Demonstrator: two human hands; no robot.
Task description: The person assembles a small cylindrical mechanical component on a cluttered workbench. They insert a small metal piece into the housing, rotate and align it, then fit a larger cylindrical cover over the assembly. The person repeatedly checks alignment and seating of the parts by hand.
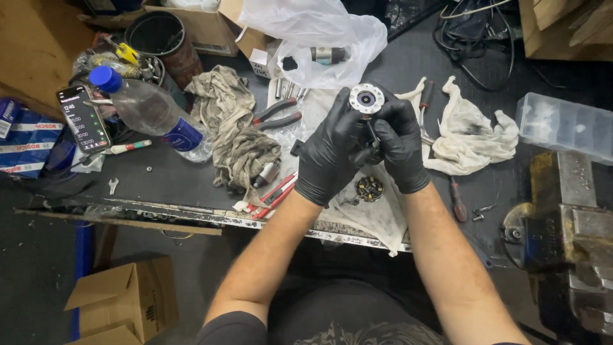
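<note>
Gripping, in gloved fingers (pixel 357 121), a round metal part (pixel 366 98) on a dark shaft at frame centre, left hand (pixel 329 153) and right hand (pixel 401 145) closing together above the stained cloth (pixel 377 214), pliers (pixel 276 115) lying left.

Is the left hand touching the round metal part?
Touching. The head view shows the left hand with fingertips on the rim of the round metal part; the right hand grips beside it.

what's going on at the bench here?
A person in black gloves holds a small round metal part with a dark stem above the workbench. Left hand and right hand both wrap around the stem. Below them lie a stained cloth, a small round toothed piece, pliers and rags.
</note>
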